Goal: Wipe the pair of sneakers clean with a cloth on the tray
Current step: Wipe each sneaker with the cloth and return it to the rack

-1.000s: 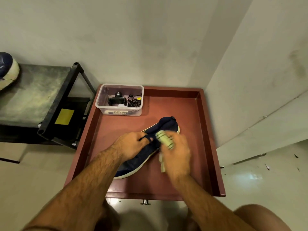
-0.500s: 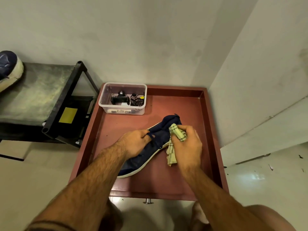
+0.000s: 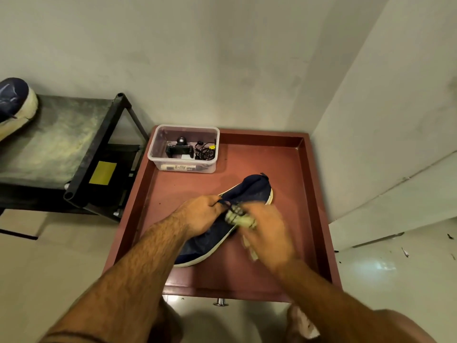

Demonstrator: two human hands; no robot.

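head view, right hand (image 3: 265, 231) blurred, cloth (image 3: 239, 218) mostly hidden

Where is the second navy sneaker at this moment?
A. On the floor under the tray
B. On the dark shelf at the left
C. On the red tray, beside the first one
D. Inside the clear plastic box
B: the second sneaker lies on the dark shelf at the far left, while only one sneaker is on the red tray.

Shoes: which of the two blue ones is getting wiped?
The shoe on the red tray: the left hand holds it, the right hand rubs a cloth on it. The other shoe sits untouched on the black rack.
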